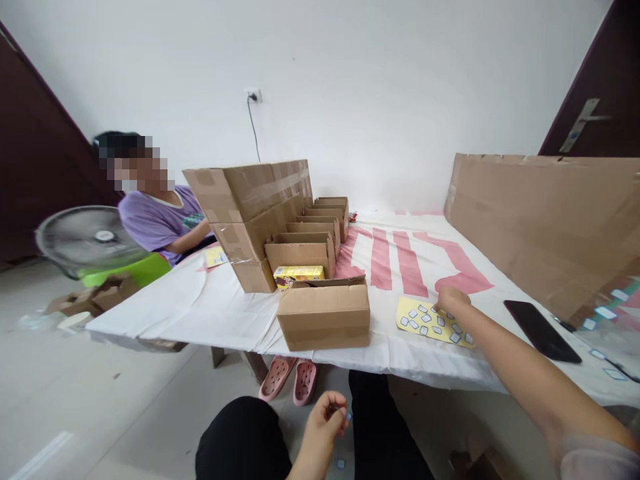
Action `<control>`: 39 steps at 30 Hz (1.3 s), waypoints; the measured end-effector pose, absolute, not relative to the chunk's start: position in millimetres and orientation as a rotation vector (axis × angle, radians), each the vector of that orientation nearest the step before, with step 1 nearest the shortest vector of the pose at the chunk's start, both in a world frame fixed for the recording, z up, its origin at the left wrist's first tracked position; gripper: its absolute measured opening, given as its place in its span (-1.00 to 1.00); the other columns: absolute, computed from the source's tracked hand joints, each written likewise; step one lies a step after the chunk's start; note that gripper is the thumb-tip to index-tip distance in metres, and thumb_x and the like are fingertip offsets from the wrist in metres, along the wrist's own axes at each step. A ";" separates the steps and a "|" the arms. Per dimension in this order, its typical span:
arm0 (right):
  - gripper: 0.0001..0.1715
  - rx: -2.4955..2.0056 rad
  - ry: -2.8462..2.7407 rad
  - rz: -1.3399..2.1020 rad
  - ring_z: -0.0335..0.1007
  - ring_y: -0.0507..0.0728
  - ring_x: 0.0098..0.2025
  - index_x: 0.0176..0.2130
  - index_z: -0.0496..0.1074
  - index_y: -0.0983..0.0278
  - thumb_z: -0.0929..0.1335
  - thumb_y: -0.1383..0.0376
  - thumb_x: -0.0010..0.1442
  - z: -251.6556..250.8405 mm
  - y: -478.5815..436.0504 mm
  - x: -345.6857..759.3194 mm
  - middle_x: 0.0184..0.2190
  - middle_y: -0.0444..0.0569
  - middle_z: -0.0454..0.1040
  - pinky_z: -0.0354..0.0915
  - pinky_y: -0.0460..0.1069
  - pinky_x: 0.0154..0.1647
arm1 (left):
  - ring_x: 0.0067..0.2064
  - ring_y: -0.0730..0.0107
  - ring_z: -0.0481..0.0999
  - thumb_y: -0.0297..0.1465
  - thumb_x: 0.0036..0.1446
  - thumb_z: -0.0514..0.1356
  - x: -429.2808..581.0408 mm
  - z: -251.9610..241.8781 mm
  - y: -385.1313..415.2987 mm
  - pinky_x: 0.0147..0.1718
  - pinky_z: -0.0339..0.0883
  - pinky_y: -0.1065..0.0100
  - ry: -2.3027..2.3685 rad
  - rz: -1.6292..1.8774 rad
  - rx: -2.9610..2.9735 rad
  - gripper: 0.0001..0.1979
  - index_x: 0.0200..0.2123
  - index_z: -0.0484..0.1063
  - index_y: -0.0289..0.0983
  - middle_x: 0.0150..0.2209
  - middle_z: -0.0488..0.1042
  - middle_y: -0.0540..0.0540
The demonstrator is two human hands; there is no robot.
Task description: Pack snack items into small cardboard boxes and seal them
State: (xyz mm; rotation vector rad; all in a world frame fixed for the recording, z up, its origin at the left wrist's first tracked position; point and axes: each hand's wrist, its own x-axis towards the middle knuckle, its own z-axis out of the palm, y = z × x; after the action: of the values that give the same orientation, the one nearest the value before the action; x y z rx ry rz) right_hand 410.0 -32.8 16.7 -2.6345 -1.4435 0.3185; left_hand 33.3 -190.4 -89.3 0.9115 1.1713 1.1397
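My right hand (pixel 451 301) rests its closed fingertips on the upper edge of a yellow card (pixel 413 327), which lies near the table's front edge and bears several small white pieces with dark outlines. Whether those fingers hold anything is hidden. Below the table edge, over my lap, my left hand (pixel 326 421) is pinched shut on a small blue-edged piece (pixel 349 416). An open cardboard box (pixel 323 317) stands left of the card. Just behind that box sits a yellow packet (pixel 300 273).
Taped boxes (pixel 250 213) form a wall at the left, beside a row of open boxes (pixel 300 255). A black phone (pixel 543 330) lies right of my forearm, near a large cardboard panel (pixel 545 220). Beyond the wall sits a person (pixel 160 223) by a fan (pixel 100 237).
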 end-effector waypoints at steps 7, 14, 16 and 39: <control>-0.93 -2.215 -1.697 0.237 0.45 0.14 -0.31 -0.36 0.43 0.21 0.34 0.28 0.14 76.3 -39.5 368.4 -0.34 -0.03 0.56 0.22 -0.05 -0.38 | -0.40 0.40 0.42 -0.29 -0.10 0.31 -32.1 3.1 -146.2 -0.38 0.29 0.41 1.246 1.403 1.339 -0.80 -0.40 0.40 -0.24 -0.47 0.43 0.01; -0.86 -1.340 -2.273 0.171 0.43 0.14 -0.19 -0.24 0.43 0.22 0.29 0.26 0.20 132.9 -72.2 258.7 -0.24 -0.03 0.54 0.28 -0.01 -0.16 | -0.19 0.26 0.44 -0.41 0.11 0.09 -62.1 95.2 -91.9 -0.14 0.32 0.23 1.467 1.149 2.359 -0.85 -0.24 0.40 -0.23 -0.27 0.48 -0.08; -0.76 -1.257 -2.417 0.116 0.41 0.20 -0.09 -0.14 0.43 0.24 0.32 0.23 0.19 138.3 -80.5 234.0 -0.14 0.05 0.52 0.26 0.04 -0.07 | 0.02 0.15 0.38 -0.39 0.09 0.16 -59.8 107.6 -80.4 0.02 0.25 0.12 1.463 0.875 2.582 -0.68 -0.05 0.36 -0.24 -0.05 0.45 -0.17; -0.76 -1.383 -2.797 -0.420 0.43 0.33 -0.12 -0.26 0.52 0.31 0.33 0.21 0.20 144.0 -85.3 195.0 -0.27 0.22 0.57 0.16 0.15 -0.08 | 0.06 -0.34 0.35 -0.51 -0.16 0.34 -27.6 107.0 -81.0 0.14 -0.22 -0.19 1.432 0.024 3.180 -0.61 -0.16 0.57 -0.21 -0.14 0.57 -0.35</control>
State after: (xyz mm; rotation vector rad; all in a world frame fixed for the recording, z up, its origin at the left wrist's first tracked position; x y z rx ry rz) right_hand 195.0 -85.3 144.0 -1.3826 -2.7971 -0.4200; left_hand -27.6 -81.0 107.0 3.1796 1.4319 0.0238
